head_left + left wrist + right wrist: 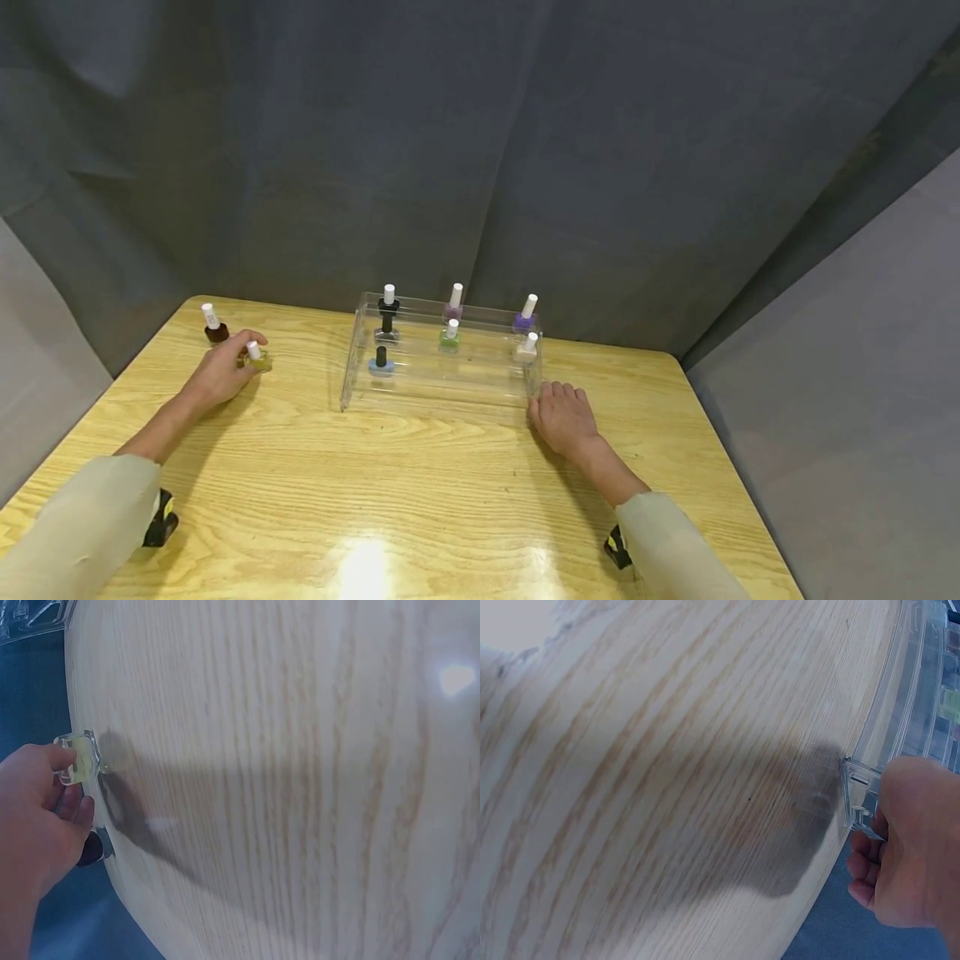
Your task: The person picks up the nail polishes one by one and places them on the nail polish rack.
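Observation:
At the left, my left hand [220, 372] pinches a nail polish bottle [259, 359] of yellow polish with a white cap; in the left wrist view thumb and fingers are on its clear glass [78, 759]. Whether its base touches the table cannot be told. Just behind that hand stands a dark red nail polish bottle [216, 330]. My right hand [564, 415] grips the right front corner of a clear stepped display rack [442, 403], its fingers [864, 870] curled by the rack's end wall; the thumb is largely hidden in the right wrist view.
Several nail polish bottles stand on the rack, among them a blue one [381, 364], a green one [450, 337], a purple one [525, 317] and a cream one [527, 350]. A dark curtain [480, 150] hangs behind the wooden table [420, 483].

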`<state>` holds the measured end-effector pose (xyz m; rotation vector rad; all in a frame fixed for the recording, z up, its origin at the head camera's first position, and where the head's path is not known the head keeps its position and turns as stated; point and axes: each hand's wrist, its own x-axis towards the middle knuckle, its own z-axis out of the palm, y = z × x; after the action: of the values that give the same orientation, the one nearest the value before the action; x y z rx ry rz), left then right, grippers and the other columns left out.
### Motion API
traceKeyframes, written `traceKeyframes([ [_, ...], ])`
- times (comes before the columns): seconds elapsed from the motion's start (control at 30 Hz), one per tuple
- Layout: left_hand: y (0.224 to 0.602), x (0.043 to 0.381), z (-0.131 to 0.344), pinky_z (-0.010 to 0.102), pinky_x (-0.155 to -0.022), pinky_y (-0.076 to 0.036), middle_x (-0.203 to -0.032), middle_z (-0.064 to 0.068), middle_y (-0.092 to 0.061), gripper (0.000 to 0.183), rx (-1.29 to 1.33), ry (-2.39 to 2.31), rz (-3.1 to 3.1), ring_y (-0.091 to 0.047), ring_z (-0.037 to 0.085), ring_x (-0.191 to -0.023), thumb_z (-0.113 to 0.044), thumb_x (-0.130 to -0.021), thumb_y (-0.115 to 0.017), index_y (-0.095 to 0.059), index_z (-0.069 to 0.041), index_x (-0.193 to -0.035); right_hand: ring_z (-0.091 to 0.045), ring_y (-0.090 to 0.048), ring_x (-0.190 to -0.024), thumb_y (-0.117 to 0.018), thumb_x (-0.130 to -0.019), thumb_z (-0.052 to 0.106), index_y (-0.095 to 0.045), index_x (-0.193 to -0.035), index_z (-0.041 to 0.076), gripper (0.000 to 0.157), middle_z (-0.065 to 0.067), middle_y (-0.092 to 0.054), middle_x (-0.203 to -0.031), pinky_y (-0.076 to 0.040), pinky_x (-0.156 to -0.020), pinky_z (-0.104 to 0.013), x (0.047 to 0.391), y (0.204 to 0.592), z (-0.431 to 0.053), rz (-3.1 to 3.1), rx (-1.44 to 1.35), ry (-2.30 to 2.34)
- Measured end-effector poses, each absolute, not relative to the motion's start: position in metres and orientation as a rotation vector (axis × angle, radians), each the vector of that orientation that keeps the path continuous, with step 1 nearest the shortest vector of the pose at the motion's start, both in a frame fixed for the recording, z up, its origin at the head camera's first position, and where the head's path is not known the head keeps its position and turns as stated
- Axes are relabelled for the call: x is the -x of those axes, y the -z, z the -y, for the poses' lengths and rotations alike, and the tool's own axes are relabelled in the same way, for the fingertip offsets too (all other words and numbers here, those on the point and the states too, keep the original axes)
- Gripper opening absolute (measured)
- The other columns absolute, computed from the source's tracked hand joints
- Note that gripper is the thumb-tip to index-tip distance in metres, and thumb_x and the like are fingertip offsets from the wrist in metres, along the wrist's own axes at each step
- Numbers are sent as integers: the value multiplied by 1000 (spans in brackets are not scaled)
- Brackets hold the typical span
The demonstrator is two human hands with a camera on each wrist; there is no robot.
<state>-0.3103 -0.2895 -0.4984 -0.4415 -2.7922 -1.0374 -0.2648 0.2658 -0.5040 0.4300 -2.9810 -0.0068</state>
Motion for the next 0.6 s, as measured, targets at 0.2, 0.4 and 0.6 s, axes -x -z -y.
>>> traceKeyframes([
  [0.2, 494, 308, 285, 67, -91, -40, -124, 40, -52, 50, 419, 1096, 2788, -48, 58, -117, 5, -94, -57, -39, 6, -141, -29, -47, -76, -42, -106, 27, -42, -83, 7, 30, -6, -44, -77, -37, -72, -44, 267, 505, -266, 3001, -423, 20],
  [0.4, 488, 308, 276, 49, -88, -47, -121, 37, -51, 52, 340, 1308, 2723, -53, 52, -112, 4, -93, -59, -35, 11, -139, -30, -47, -77, -41, -106, 27, -43, -85, 6, 30, -7, -45, -79, -37, -73, -44, 267, 505, -265, 3012, -420, 13],
  [0.6, 476, 307, 263, 18, -75, -45, -121, 32, -55, 43, 378, 1436, 2654, -55, 39, -106, 2, -93, -62, -41, 9, -130, -29, -45, -75, -40, -106, 27, -43, -84, 6, 30, -7, -44, -77, -36, -72, -43, 268, 506, -266, 3018, -420, 6],
])
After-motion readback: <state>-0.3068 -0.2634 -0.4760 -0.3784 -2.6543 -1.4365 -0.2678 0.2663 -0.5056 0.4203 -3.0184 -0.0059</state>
